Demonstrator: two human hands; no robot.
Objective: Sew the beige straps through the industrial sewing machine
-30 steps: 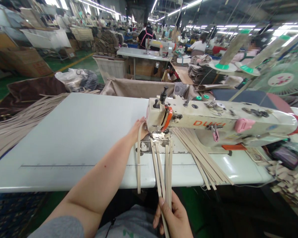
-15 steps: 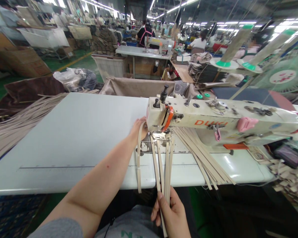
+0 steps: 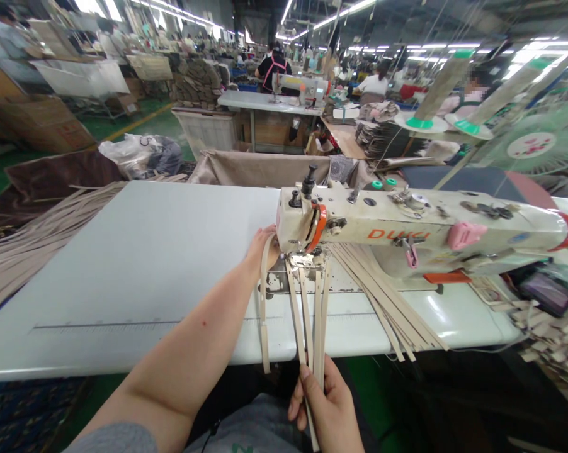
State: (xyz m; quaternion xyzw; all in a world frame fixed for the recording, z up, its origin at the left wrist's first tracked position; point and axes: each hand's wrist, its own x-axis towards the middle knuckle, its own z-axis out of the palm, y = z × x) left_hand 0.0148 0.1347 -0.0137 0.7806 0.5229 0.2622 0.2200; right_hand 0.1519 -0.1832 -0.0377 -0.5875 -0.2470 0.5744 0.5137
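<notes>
R fingers (image 3: 313, 385) closed on approx. 4 strips (image 3: 318, 314), just off the front edge of the surface (image 3: 170, 251); uneven pull may skew or cross them. Hanging strip (image 3: 265, 352), L of R fingers, may snag if brushed. Spare strips (image 3: 397, 308), fwd/R of R fingers, may drag if caught. L fingers (image 3: 269, 234), partly hidden beside sewing machine (image 3: 350, 217): opening/grip can't tell; pinch risk if they slip under head.

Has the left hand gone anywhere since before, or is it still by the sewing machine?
No, the left hand hasn't noticeably moved: it's still beside the left end of the sewing machine.
</notes>
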